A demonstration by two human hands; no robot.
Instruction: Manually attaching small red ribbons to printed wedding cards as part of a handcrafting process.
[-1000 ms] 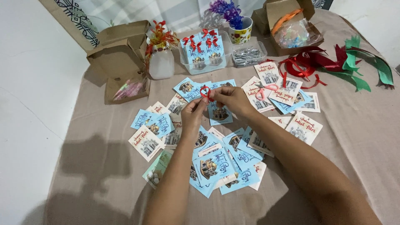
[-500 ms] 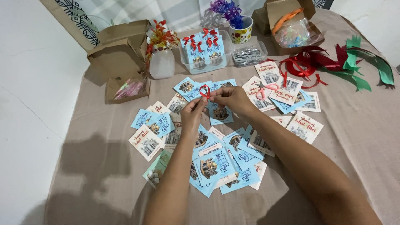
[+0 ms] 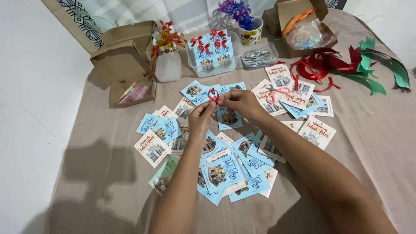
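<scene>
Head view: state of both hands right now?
Left hand: closed, fingertips pinching the small red ribbon loop.
Right hand: closed, pinching the same ribbon loop from the other side.

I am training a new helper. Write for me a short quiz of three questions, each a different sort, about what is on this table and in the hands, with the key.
1. True or false: both hands hold a green ribbon.
2. Multiple choice: where do the pink-handled scissors lie? A) in a brown box B) on the cards right of the hands C) in the mug
3. Short answer: what fills the small clear tray beside the mug?

Key
1. False: the left hand and right hand pinch a small red ribbon loop; the green ribbons lie far right.
2. B: the scissors rest on the cards.
3. The tray by the mug holds small silvery metal pieces, too small to identify.
</scene>
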